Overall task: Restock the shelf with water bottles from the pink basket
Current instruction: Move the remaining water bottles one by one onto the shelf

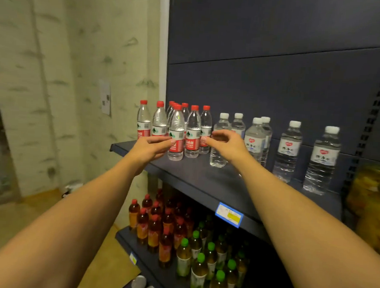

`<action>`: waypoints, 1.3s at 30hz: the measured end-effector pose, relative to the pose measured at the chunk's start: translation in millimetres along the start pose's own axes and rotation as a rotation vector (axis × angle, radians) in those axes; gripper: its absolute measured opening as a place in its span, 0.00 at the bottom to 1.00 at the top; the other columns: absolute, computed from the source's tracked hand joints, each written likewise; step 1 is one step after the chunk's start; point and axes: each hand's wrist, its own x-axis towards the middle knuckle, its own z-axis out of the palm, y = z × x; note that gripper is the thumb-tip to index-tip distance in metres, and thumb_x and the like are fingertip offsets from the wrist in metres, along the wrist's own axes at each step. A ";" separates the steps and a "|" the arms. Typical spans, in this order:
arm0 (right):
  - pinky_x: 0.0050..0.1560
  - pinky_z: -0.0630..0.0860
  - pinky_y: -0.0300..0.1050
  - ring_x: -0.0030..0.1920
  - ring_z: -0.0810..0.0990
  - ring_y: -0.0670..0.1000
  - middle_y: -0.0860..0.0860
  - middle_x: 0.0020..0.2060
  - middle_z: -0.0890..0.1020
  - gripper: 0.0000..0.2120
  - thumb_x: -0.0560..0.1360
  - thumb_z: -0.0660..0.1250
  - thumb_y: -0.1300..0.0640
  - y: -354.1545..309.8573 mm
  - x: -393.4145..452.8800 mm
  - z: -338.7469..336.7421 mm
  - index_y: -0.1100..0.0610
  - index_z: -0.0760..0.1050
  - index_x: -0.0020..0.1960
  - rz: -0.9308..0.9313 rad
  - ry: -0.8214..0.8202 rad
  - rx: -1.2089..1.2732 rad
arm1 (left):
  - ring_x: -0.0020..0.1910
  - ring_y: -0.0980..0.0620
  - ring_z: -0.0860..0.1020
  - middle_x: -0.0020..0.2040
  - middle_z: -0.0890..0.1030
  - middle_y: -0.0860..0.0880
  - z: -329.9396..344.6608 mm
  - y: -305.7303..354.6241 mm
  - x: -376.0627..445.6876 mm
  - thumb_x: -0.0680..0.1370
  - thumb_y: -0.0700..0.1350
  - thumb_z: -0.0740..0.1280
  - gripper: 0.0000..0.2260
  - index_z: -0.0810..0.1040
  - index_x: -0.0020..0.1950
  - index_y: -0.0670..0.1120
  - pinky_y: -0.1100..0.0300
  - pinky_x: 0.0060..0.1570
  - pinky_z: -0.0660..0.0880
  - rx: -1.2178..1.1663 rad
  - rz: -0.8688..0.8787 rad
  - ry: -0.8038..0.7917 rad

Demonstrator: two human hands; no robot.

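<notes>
Several red-capped water bottles (193,133) stand clustered at the left end of the dark upper shelf (205,177). The front one (177,130) stands nearest the shelf edge. My left hand (150,147) reaches in from the left, its fingertips at that bottle's red label, fingers apart and not wrapped around it. My right hand (225,143) reaches in from the right, fingers loosely curled toward the rightmost red-capped bottle (205,127), holding nothing. It partly covers a white-capped bottle (218,158). The pink basket is out of view.
More white-capped water bottles (288,149) stand spaced along the shelf to the right. A blue and yellow price tag (229,214) sits on the shelf lip. The lower shelf holds red-capped and green-capped tea bottles (167,230). A patterned wall is at the left.
</notes>
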 end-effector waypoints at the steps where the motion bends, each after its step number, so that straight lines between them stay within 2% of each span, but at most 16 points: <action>1: 0.52 0.79 0.40 0.56 0.82 0.48 0.50 0.57 0.83 0.28 0.67 0.81 0.48 -0.3 -0.2 14.6 0.57 0.79 0.63 0.004 -0.040 0.023 | 0.58 0.51 0.85 0.55 0.88 0.48 -12.3 -2.6 -6.7 0.68 0.52 0.80 0.20 0.85 0.57 0.49 0.57 0.61 0.79 -0.001 0.000 0.036; 2: 0.55 0.80 0.43 0.57 0.82 0.49 0.51 0.57 0.83 0.29 0.67 0.82 0.49 -0.4 -0.3 29.8 0.58 0.78 0.64 0.009 -0.083 0.037 | 0.57 0.51 0.85 0.55 0.88 0.48 -25.6 -5.8 -14.0 0.66 0.53 0.80 0.21 0.86 0.57 0.49 0.56 0.62 0.79 0.002 -0.008 0.075; 4: 0.61 0.79 0.47 0.58 0.82 0.49 0.50 0.57 0.83 0.32 0.65 0.82 0.49 -0.9 -1.7 61.4 0.58 0.78 0.65 0.003 -0.169 0.039 | 0.58 0.51 0.85 0.56 0.88 0.46 -55.5 -12.1 -30.4 0.70 0.51 0.80 0.19 0.86 0.59 0.47 0.54 0.65 0.78 0.036 -0.037 0.149; 7: 0.64 0.76 0.47 0.59 0.81 0.49 0.50 0.58 0.83 0.33 0.65 0.82 0.47 -6.4 -8.6 108.4 0.57 0.78 0.66 -0.002 -0.288 0.035 | 0.60 0.51 0.84 0.57 0.87 0.45 -104.6 -23.4 -59.8 0.74 0.49 0.78 0.16 0.85 0.59 0.46 0.53 0.67 0.77 0.070 -0.088 0.268; 10: 0.65 0.76 0.49 0.60 0.80 0.49 0.50 0.60 0.82 0.36 0.65 0.82 0.44 -12.4 -19.0 158.2 0.57 0.77 0.67 0.011 -0.379 0.061 | 0.61 0.51 0.84 0.59 0.86 0.44 -151.9 -33.8 -95.4 0.74 0.50 0.78 0.21 0.83 0.64 0.42 0.54 0.68 0.77 0.108 -0.135 0.384; 13: 0.64 0.77 0.48 0.59 0.80 0.49 0.51 0.59 0.83 0.34 0.65 0.81 0.44 -18.1 -33.9 211.2 0.57 0.78 0.66 0.012 -0.485 0.094 | 0.62 0.51 0.83 0.58 0.86 0.45 -195.8 -42.5 -136.2 0.73 0.52 0.79 0.24 0.83 0.65 0.43 0.54 0.67 0.77 0.142 -0.187 0.498; 16: 0.58 0.75 0.42 0.59 0.80 0.48 0.51 0.59 0.83 0.34 0.66 0.80 0.43 -24.5 -57.3 262.6 0.57 0.77 0.67 0.019 -0.600 0.122 | 0.60 0.51 0.84 0.57 0.87 0.45 -230.4 -48.7 -176.9 0.71 0.53 0.80 0.24 0.84 0.63 0.43 0.53 0.67 0.78 0.180 -0.215 0.618; 20: 0.53 0.73 0.39 0.55 0.80 0.46 0.49 0.57 0.82 0.34 0.67 0.80 0.44 -31.3 -88.7 316.1 0.58 0.77 0.67 0.029 -0.712 0.161 | 0.60 0.50 0.84 0.58 0.86 0.44 -259.0 -49.4 -220.4 0.73 0.50 0.79 0.20 0.84 0.62 0.43 0.52 0.67 0.77 0.211 -0.240 0.733; 23: 0.53 0.75 0.39 0.55 0.81 0.47 0.51 0.58 0.82 0.33 0.67 0.81 0.46 -31.4 -106.0 345.7 0.60 0.77 0.67 0.041 -0.786 0.180 | 0.60 0.49 0.83 0.57 0.87 0.44 -271.3 -52.0 -247.0 0.73 0.51 0.80 0.21 0.84 0.62 0.43 0.54 0.64 0.78 0.227 -0.263 0.809; 26: 0.56 0.79 0.43 0.57 0.82 0.49 0.52 0.59 0.83 0.34 0.66 0.81 0.45 -21.2 -121.2 369.4 0.60 0.78 0.66 0.066 -0.834 0.187 | 0.55 0.51 0.81 0.56 0.86 0.45 -277.9 -65.1 -269.8 0.73 0.50 0.80 0.19 0.84 0.60 0.43 0.57 0.58 0.76 0.214 -0.297 0.853; 28: 0.61 0.79 0.45 0.57 0.82 0.48 0.51 0.59 0.83 0.40 0.61 0.82 0.39 -10.3 -133.2 377.6 0.58 0.78 0.66 0.080 -0.866 0.175 | 0.56 0.51 0.81 0.57 0.86 0.45 -280.4 -82.4 -283.5 0.72 0.51 0.80 0.22 0.84 0.62 0.42 0.58 0.60 0.76 0.215 -0.336 0.874; 31: 0.63 0.78 0.47 0.57 0.82 0.47 0.49 0.58 0.83 0.50 0.50 0.79 0.31 20.7 -155.1 392.8 0.57 0.78 0.65 0.130 -0.905 0.159 | 0.62 0.50 0.82 0.59 0.86 0.46 -278.2 -122.5 -307.0 0.70 0.55 0.81 0.29 0.83 0.65 0.42 0.54 0.67 0.77 0.231 -0.423 0.885; 34: 0.64 0.77 0.48 0.58 0.81 0.47 0.50 0.59 0.83 0.46 0.56 0.80 0.34 62.3 -179.8 409.4 0.57 0.77 0.67 0.192 -0.971 0.110 | 0.64 0.49 0.81 0.63 0.84 0.47 -267.8 -171.0 -329.1 0.71 0.55 0.80 0.30 0.81 0.68 0.42 0.52 0.69 0.76 0.219 -0.540 0.850; 37: 0.58 0.76 0.41 0.57 0.81 0.48 0.51 0.59 0.82 0.35 0.66 0.81 0.44 108.8 -206.9 420.1 0.58 0.77 0.67 0.281 -1.021 0.075 | 0.63 0.49 0.80 0.63 0.83 0.47 -254.2 -216.4 -349.3 0.71 0.56 0.80 0.30 0.81 0.69 0.44 0.51 0.69 0.76 0.203 -0.640 0.836; 39: 0.56 0.74 0.40 0.57 0.81 0.49 0.52 0.60 0.82 0.33 0.67 0.81 0.47 146.5 -228.8 429.1 0.59 0.77 0.67 0.344 -1.051 0.056 | 0.60 0.50 0.82 0.61 0.84 0.47 -246.2 -256.9 -362.3 0.71 0.54 0.80 0.28 0.82 0.67 0.44 0.51 0.68 0.77 0.176 -0.698 0.851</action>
